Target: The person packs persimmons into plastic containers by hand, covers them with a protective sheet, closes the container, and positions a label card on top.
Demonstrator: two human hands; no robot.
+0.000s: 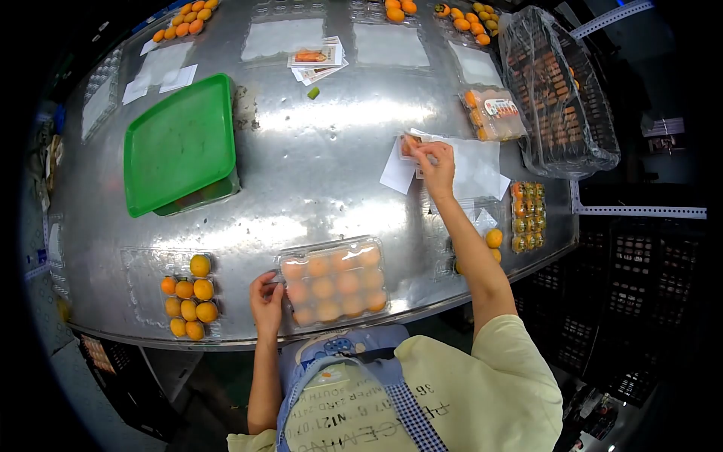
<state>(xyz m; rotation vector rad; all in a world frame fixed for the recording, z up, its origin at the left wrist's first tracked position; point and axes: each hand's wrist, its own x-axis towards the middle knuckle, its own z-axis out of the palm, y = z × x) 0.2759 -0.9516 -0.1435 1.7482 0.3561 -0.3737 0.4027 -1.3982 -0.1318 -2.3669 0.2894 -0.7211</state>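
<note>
In front of me on the metal table sits a closed clear plastic clamshell box (331, 282), packed with rows of round orange fruit. My left hand (266, 301) rests beside its left edge, with the fingers loosely curled and a gap between thumb and fingertips. Farther out to the right, my right hand (435, 164) reaches to a few printed cards (410, 146) lying on white sheets (476, 167). Thumb and fingers pinch at the top card there. Under my right forearm, a few loose fruits (493, 239) are partly hidden.
A green tray (181, 143) covers a clear bin at left. Loose orange fruits (192, 297) lie in an open clear tray nearby. Another labelled box (492, 114) and a plastic-lined black crate (557, 98) are at right. More cards (316, 57) lie at the back.
</note>
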